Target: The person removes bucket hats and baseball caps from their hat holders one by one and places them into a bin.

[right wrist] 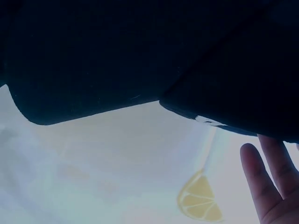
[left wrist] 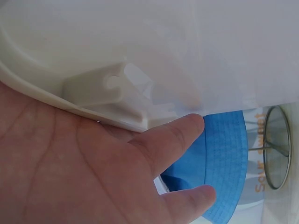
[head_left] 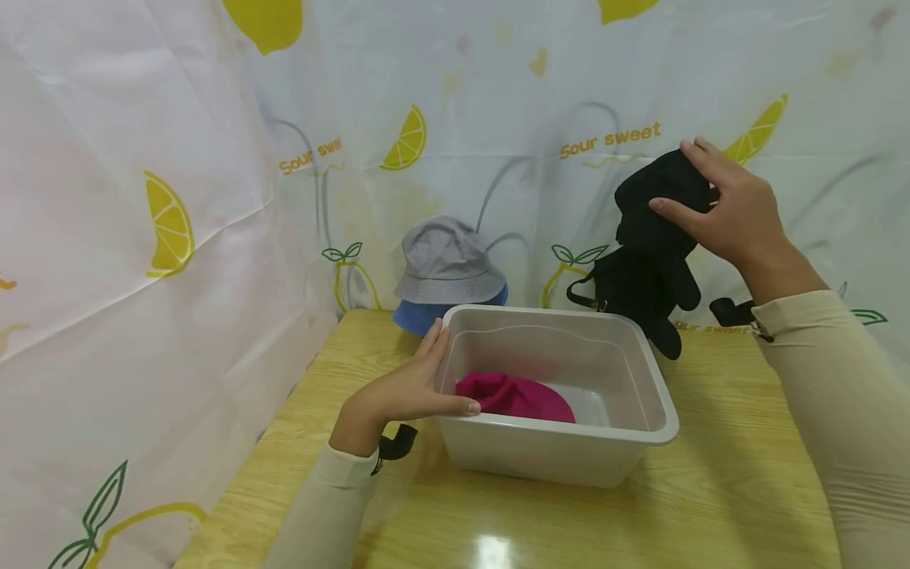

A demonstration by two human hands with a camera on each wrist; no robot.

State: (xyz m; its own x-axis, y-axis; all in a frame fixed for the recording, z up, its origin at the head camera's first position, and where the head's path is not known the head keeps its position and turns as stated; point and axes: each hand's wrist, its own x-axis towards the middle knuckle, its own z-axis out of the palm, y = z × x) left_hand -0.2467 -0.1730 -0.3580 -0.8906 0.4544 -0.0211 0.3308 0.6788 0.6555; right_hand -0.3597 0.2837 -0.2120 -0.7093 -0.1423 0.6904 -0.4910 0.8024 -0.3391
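Observation:
My left hand (head_left: pixel 405 387) rests against the left end of a white plastic tub (head_left: pixel 540 454), its thumb over the near rim and its fingers straight along the side. Inside the tub lies a magenta cap (head_left: pixel 522 397). With thumb and fingers on opposite sides, my right hand (head_left: pixel 742 201) holds the top black cap (head_left: pixel 661 186) of a dark stack at the back right. Beneath it sit more black caps (head_left: pixel 629 284), with rounded brims to the right and a strap loop on the left. In the right wrist view, dark fabric (right wrist: pixel 93 60) fills the upper part.
Behind the tub, a grey bucket hat (head_left: pixel 448 257) sits over a blue bucket hat (head_left: pixel 419 316). A metal wire ring (left wrist: pixel 276 147) shows beyond the blue hat. White cloth with lemon prints (head_left: pixel 483 95) hangs behind and to the left of the wooden table (head_left: pixel 298 458).

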